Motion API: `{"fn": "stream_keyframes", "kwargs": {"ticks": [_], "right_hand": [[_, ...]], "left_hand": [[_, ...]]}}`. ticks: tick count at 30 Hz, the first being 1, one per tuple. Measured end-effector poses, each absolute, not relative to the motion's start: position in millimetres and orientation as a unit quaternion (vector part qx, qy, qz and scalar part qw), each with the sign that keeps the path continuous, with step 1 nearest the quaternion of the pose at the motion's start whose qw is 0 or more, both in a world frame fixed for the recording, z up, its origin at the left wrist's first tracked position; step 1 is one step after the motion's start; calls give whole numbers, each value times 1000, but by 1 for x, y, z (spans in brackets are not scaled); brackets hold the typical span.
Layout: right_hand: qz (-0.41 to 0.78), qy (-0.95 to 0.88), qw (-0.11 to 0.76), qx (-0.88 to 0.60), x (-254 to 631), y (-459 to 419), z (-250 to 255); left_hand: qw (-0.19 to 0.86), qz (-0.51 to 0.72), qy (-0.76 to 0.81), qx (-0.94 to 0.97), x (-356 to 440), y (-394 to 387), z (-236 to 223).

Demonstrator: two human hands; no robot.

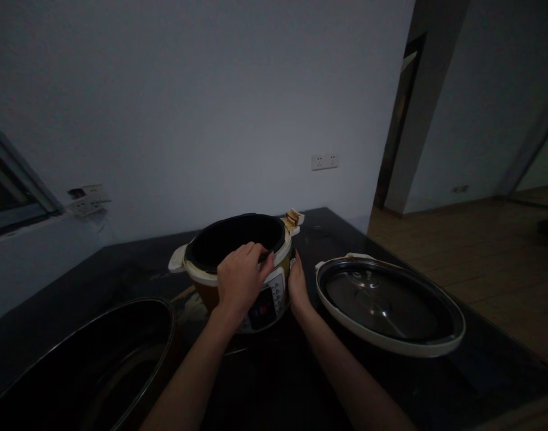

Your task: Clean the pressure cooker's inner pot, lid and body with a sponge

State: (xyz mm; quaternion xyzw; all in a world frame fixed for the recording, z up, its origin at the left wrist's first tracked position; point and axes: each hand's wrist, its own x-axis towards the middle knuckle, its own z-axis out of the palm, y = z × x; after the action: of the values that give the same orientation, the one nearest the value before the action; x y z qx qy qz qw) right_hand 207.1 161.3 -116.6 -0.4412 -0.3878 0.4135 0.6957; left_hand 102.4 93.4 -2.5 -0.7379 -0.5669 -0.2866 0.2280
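An electric pressure cooker (280, 293) with its lid off stands on the dark countertop, its control panel facing me. Inside it sits a black inner pot (233, 230). My left hand (242, 272) reaches over the front rim, thumb and fingers pinched at the pot's dark edge; the exact grip is hard to see in the dim light. Against the cooker's right side rests my right hand (298, 282), its fingers stretched along the wall. The cooker's round lid (386, 302) lies underside up to the right, apart from both hands.
A large dark pot (116, 353) stands at the front left. The black countertop (274, 383) meets a pale wall behind the cooker. Wall sockets (325, 161) are above it, and more sockets (88, 200) are by the window at left. Wooden floor (493, 257) lies beyond the right edge.
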Motion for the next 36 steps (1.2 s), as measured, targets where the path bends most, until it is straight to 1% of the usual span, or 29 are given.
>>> {"fn": "stream_keyframes", "kwargs": {"ticks": [5, 8, 10, 14, 18, 21, 24, 28, 32, 36], "right_hand": [[452, -344, 664, -487, 190, 137, -165], [455, -344, 660, -489, 174, 107, -170], [446, -355, 665, -483, 164, 88, -161], [393, -409, 687, -455, 158, 76, -126], [353, -421, 711, -438, 171, 99, -98], [355, -402, 719, -442, 184, 124, -95], [362, -391, 715, -452, 194, 141, -108], [376, -392, 696, -470, 204, 147, -140], [400, -384, 673, -489, 207, 133, -171], [409, -376, 676, -484, 199, 105, -176]], "left_hand": [[197, -309, -579, -728, 82, 95, -1], [175, -320, -586, -724, 77, 93, 2], [166, -325, -589, -721, 76, 91, 3], [163, -327, -590, -720, 71, 88, 2], [147, -332, -577, -732, 65, 86, 2], [123, -335, -571, -740, 60, 83, 3], [98, -343, -561, -747, 55, 81, 4], [82, -356, -548, -753, 47, 77, 4], [59, -365, -523, -768, 39, 76, 5], [33, -378, -515, -769, 32, 76, 4]]}}
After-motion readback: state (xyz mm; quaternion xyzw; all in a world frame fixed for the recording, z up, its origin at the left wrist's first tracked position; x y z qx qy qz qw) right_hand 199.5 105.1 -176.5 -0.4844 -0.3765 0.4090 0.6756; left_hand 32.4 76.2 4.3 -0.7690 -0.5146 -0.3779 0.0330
